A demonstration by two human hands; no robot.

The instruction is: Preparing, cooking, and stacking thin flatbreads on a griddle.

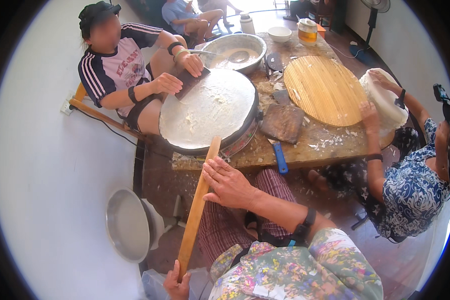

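A low wooden table (335,145), worn and flecked with pale dough scraps, stands on a dark reddish floor (160,185) beside a white wall (40,165) at 9 o'clock. On the table's near-left end sits a round griddle (210,107), its flat metal face filmed with a thin, whitish, patchy crepe. At 12 o'clock from it is a steel basin (237,50) of tan batter with a ladle (235,56) resting in it; at 2 o'clock lies a round bamboo mat (325,90), ribbed and pale yellow, and between mat and griddle a dark, square, crusted board (283,122) with a blue-handled scraper (280,157) just below it. A long flat wooden stick (197,205), smooth and honey-coloured, runs from the griddle's 6 o'clock rim down toward the lower edge. The right hand (227,182) lies over its upper part, fingers loosely curled around it; the left hand (177,285) grips its lower end in a closed fist. A shallow grey metal pan (127,225) leans by the wall at 8 o'clock. Across the griddle a seated person presses a dark flat scraper (190,82) to the crepe's edge; at 3 o'clock another person's hands hold a stack of white round sheets (385,100).
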